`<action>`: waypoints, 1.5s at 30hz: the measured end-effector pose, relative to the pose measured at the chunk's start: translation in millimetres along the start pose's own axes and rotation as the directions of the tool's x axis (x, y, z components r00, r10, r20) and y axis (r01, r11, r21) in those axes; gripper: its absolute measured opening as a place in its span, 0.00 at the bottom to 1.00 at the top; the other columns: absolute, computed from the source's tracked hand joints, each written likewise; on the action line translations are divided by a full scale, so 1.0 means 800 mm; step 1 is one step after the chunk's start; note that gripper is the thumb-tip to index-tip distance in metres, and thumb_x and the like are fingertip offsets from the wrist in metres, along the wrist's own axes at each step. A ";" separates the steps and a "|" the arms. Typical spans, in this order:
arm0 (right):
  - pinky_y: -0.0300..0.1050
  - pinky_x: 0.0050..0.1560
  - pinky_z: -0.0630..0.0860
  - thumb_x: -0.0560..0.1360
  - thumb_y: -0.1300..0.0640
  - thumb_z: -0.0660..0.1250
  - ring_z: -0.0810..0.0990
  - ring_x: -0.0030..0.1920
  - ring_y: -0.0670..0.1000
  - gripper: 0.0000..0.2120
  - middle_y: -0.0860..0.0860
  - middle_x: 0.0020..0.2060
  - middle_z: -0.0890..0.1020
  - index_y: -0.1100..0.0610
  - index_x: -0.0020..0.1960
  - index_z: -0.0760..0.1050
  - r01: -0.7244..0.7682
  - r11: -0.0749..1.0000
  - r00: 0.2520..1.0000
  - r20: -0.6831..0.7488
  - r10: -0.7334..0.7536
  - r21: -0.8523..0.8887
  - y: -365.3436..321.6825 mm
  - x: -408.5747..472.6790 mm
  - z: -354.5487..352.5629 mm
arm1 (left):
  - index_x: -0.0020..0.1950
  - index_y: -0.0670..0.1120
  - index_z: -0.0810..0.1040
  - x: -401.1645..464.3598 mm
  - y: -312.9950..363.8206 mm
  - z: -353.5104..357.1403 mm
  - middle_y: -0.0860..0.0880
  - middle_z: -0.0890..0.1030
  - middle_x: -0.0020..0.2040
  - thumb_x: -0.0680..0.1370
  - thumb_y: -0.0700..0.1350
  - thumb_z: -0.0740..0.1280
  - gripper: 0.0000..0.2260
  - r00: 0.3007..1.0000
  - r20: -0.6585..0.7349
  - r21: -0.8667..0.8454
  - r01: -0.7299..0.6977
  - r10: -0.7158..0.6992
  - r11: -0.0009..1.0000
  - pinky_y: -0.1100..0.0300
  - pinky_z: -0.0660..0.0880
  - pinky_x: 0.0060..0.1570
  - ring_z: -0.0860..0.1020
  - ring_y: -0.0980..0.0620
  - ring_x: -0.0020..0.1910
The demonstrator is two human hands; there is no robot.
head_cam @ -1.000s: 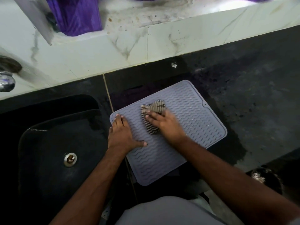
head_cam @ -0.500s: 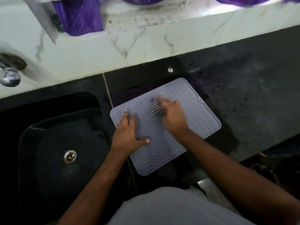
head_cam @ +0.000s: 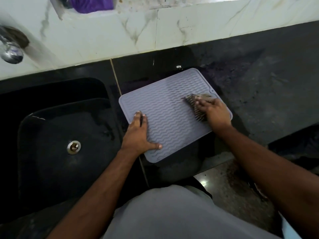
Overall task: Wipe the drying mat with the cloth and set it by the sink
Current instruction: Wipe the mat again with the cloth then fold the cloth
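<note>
Mat (head_cam: 169,111) lies flat on the dark counter (head_cam: 269,94), turned at an angle, its left corner just beside the sink (head_cam: 57,135) rim and its near corner reaching out toward the counter's front edge. Its ribbed grey face is bare across the middle and the far corner. A small notch shows in the raised border on the right side, close to the right hand (head_cam: 214,112).

That hand presses down flat on the striped cloth (head_cam: 196,107), fingers spread over it rather than curled round it; the cloth sits on the mat's right part, near the right edge, and its outline is blurred. The left hand (head_cam: 139,135) rests open, palm down, on the mat's left edge, fingers pointing away from the person and thumb stretched out across the ribs toward the near corner; it grips nothing, only pins the mat.

Counter to the right of the mat is open and looks damp and mottled. Behind the mat a narrow dark strip runs to the marble wall (head_cam: 120,35). The sink basin to the left holds only its drain (head_cam: 73,147), and a tap (head_cam: 10,49) juts from the wall at the far left. A purple cloth (head_cam: 91,4) sits on the ledge above.
</note>
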State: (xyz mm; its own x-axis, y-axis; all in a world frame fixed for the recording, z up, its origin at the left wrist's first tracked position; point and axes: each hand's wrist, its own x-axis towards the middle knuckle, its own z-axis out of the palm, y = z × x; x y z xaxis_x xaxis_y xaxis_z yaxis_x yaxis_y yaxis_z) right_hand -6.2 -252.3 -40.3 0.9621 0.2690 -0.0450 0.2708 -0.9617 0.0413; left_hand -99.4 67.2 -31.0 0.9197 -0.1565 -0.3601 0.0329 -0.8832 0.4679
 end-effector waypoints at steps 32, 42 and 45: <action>0.64 0.77 0.55 0.71 0.68 0.59 0.53 0.79 0.68 0.36 0.61 0.78 0.62 0.56 0.79 0.61 -0.465 0.802 0.883 0.136 0.449 0.374 -0.113 -0.070 0.004 | 0.83 0.42 0.49 -0.049 0.019 0.032 0.46 0.47 0.84 0.64 0.63 0.80 0.60 0.998 -0.056 -0.078 -0.025 0.021 0.997 0.56 0.49 0.79 0.46 0.49 0.82; 0.59 0.72 0.67 0.77 0.63 0.53 0.67 0.74 0.66 0.25 0.56 0.72 0.74 0.59 0.70 0.76 0.473 0.783 0.867 -0.053 -0.496 0.405 -0.199 -0.134 0.029 | 0.80 0.39 0.59 -0.064 0.000 0.023 0.42 0.56 0.82 0.73 0.50 0.77 0.43 0.995 -0.099 0.055 0.009 -0.003 0.998 0.56 0.53 0.79 0.54 0.45 0.82; 0.54 0.74 0.65 0.82 0.60 0.56 0.67 0.76 0.58 0.19 0.50 0.71 0.75 0.54 0.68 0.78 0.567 0.763 0.817 -0.090 -0.570 0.310 -0.125 -0.125 0.026 | 0.82 0.40 0.54 -0.062 0.000 0.019 0.45 0.53 0.83 0.66 0.57 0.81 0.55 0.996 -0.073 -0.001 0.048 -0.048 0.999 0.57 0.50 0.79 0.52 0.48 0.82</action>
State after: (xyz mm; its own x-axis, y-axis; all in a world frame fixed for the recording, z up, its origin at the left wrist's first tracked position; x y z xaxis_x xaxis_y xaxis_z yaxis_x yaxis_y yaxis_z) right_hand -130.1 -183.9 -60.8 0.6345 0.7724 0.0299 0.7419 -0.5977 -0.3038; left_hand -150.6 68.0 -25.3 0.9433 -0.0815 -0.3219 0.0770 -0.8893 0.4508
